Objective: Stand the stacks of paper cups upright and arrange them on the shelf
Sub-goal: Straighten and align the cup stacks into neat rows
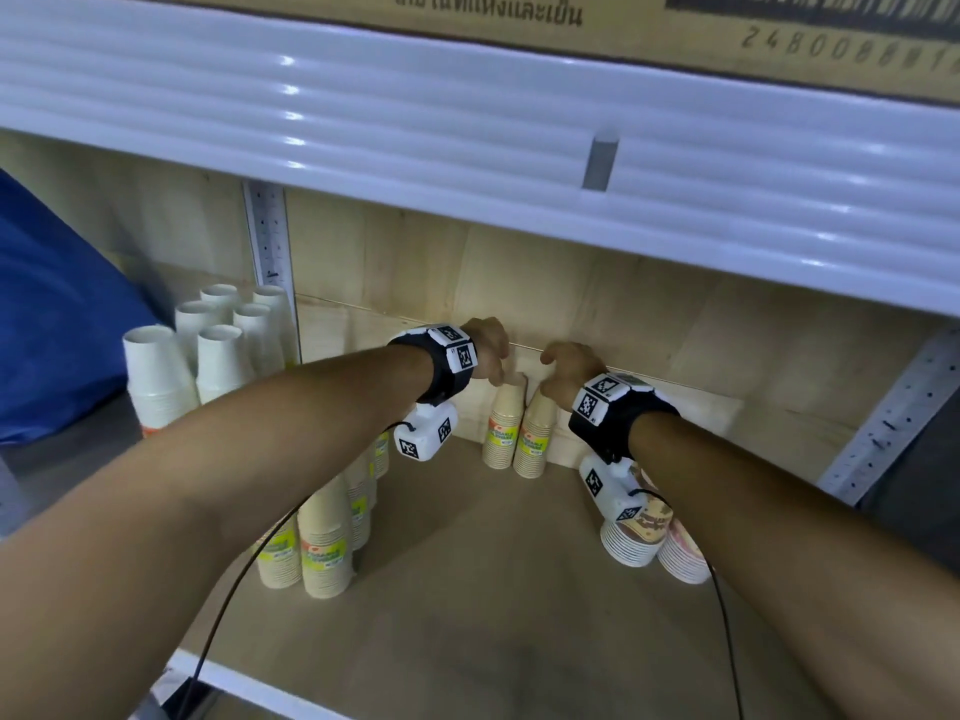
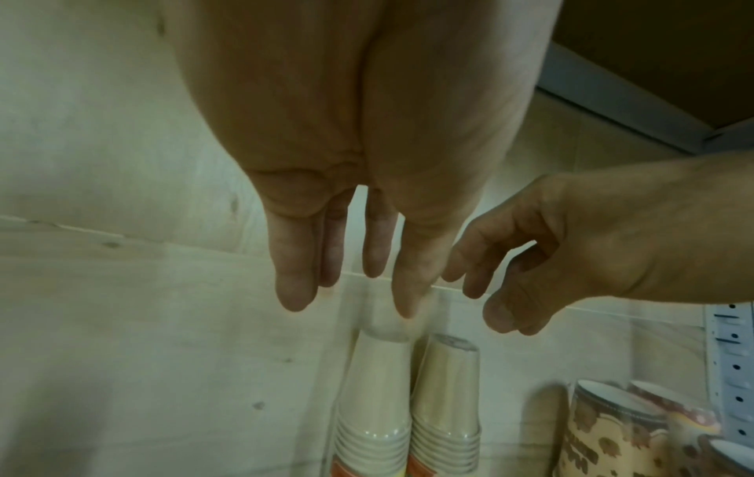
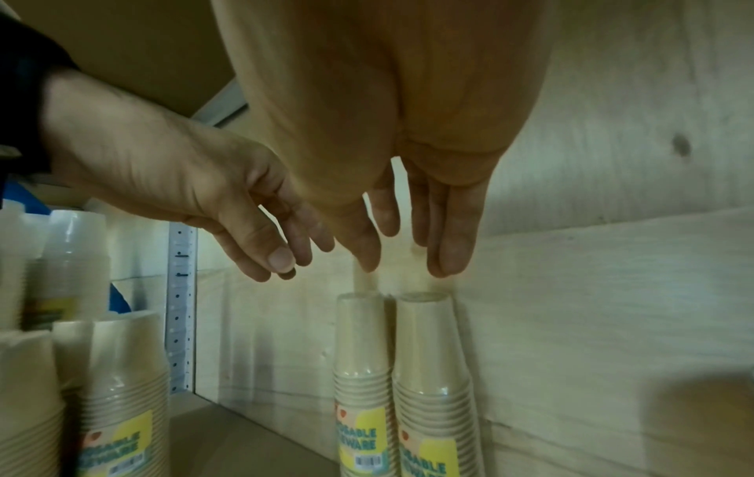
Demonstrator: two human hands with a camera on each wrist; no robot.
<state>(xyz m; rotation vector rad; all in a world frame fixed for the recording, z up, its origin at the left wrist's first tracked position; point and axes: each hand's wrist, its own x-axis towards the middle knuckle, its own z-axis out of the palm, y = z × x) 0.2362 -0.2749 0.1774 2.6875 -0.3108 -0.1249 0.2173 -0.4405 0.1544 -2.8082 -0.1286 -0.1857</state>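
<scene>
Hands are working at the back of the wooden shelf board, directly above two upright beige paper-cup stacks wrapped in clear film at 12 o'clock against the pale plywood back panel.

Left to right:
- White paper-cup stacks are standing at 10 o'clock, beyond the perforated metal upright.
- More beige wrapped stacks are standing in a row at 8 o'clock.
- Left hand is hovering over the left stack of the pair, fingers straight, close together and gripping nothing; whether a fingertip is touching the film cannot be told.
- Right hand is hovering over the right stack, fingers extended, loosely spread and likewise gripping nothing.
- Brown-patterned cup stacks are sitting at 3 o'clock under the right forearm.

Risk: the pair is tall, narrow at the top and leaning together. A withdrawing finger or wrist unit catching the film is likely to tip one stack into the other. The right forearm passing low is likely to knock the patterned stacks.

Containers: each film sleeve is holding one nested stack, rims down. The cups themselves are inverted, so their insides are not visible.
</scene>
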